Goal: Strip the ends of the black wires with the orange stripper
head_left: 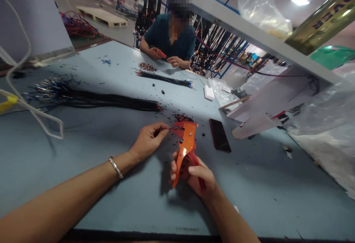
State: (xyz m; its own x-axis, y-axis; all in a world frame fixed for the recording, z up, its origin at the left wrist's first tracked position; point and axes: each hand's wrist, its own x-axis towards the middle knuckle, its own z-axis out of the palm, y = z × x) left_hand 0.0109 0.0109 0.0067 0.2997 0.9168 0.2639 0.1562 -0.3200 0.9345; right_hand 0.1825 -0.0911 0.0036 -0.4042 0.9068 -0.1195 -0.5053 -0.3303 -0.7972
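My right hand (198, 178) is wrapped round the handles of an orange and red wire stripper (188, 141), its jaws turned to the left. My left hand (151, 137) is closed in a pinch just left of those jaws. A thin dark wire end (172, 128) shows between the fingertips and the jaws; most of the wire is hidden. Behind the tool lies a small heap of dark and copper-coloured offcuts (183, 118). A long bundle of black wires (111, 100) rests on the table beyond my left hand.
A phone (220, 135) lies right of the stripper on the blue-grey table (124, 206). Further back are a second wire bundle (166, 79), an offcut pile (146, 67) and a white box (209, 93). Across the table sits a co-worker (169, 36) holding a red tool. A white cable (33, 113) hangs at left.
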